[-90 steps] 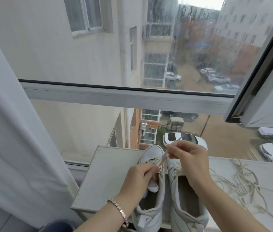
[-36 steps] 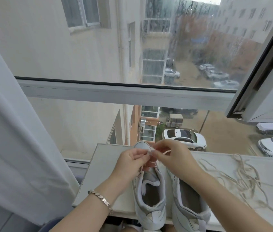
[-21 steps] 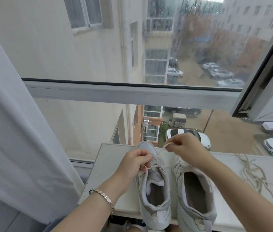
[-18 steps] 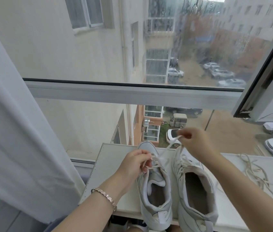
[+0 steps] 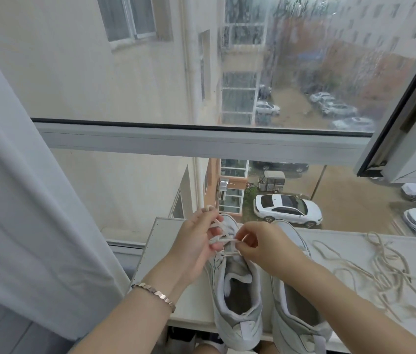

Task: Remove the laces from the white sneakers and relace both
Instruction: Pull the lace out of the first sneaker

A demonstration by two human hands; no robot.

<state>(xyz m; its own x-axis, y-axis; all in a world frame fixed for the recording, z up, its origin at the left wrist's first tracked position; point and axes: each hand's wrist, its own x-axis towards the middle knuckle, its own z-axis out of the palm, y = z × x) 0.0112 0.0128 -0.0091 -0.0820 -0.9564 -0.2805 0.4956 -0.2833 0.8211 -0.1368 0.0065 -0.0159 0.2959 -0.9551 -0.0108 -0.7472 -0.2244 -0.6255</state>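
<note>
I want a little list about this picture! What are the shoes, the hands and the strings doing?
Shoes: left white sneaker and right white sneaker, side by side on the white board by the window, toes toward the glass
Left hand: holds the white lace over the left white sneaker
Right hand: pinches the same lace
Loose strings: tangled beige laces on the board, right of the shoes
Left wrist: rose-gold bracelet

Left hand point(image 5: 191, 249) and right hand point(image 5: 260, 247) pinch a lace point(image 5: 223, 240) over the left sneaker point(image 5: 240, 323). The right sneaker point(image 5: 288, 325) stands just beside it at 3 o'clock, with loose laces point(image 5: 385, 274) farther that way.
</note>
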